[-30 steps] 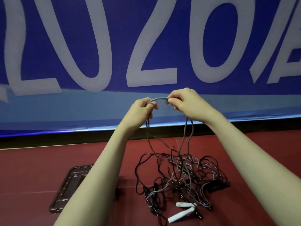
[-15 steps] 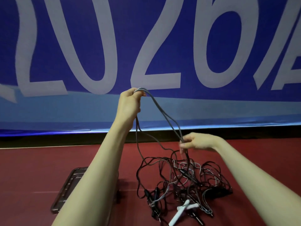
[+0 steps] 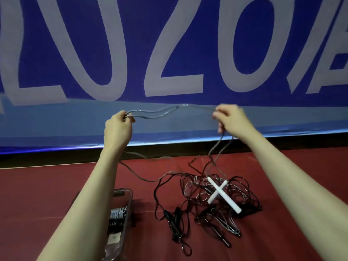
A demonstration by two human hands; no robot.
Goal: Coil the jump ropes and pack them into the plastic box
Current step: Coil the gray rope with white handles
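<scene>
Rope (image 3: 169,111), grey and thin, runs doubled between two raised hands: two strands side by side, sagging a little near the left and merging to a blur toward the right. Left hand (image 3: 117,129) has its fingers (image 3: 130,117) curled round the folded end of the rope. Right hand (image 3: 232,117) pinches the strands between thumb and curled fingers (image 3: 218,114), and from there two strands drop down to the pile (image 3: 212,196) on the floor (image 3: 56,185). Another grey strand trails from below the left wrist across to the same pile.

Two white handles (image 3: 219,192) lie crossed in an X on top of the pile; they seem to belong to the grey rope, though the joins are too tangled to tell. Round them lie loops of black cord and some paler cord, so knotted together that the number of ropes cannot be counted. Two black handles (image 3: 174,225) lie side by side at the near left edge of the pile, and one more dark handle (image 3: 223,240) lies at the near right.

One clear plastic box (image 3: 128,204) sits on the floor left of the pile, partly hidden by the left forearm. Inside it shows one coil (image 3: 118,213) of pale cord and something dark beneath it.

Floor is dark red. Behind it stands one blue banner (image 3: 131,53) with big pale letters and a lighter blue band along its foot.
</scene>
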